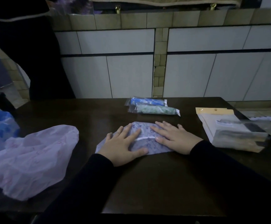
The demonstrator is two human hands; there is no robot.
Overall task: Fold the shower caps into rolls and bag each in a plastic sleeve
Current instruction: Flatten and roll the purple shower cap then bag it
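Head view: left hand (123,145) and right hand (172,136), fingers straight and gripping nothing, press a folded grey shower cap (141,138) flat at mid-desk (147,183). Expel trapped air evenly before rolling; slippery film probably springs open otherwise.

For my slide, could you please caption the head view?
Both hands, left hand and right hand, press a folded shower cap flat; two bagged rolls behind.

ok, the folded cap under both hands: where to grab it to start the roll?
Probably the near edge of the folded shower cap, pinched from the person's side. It lies flat on the table with the left hand and right hand pressing it, fingers straight, and that edge shows bare between the wrists.
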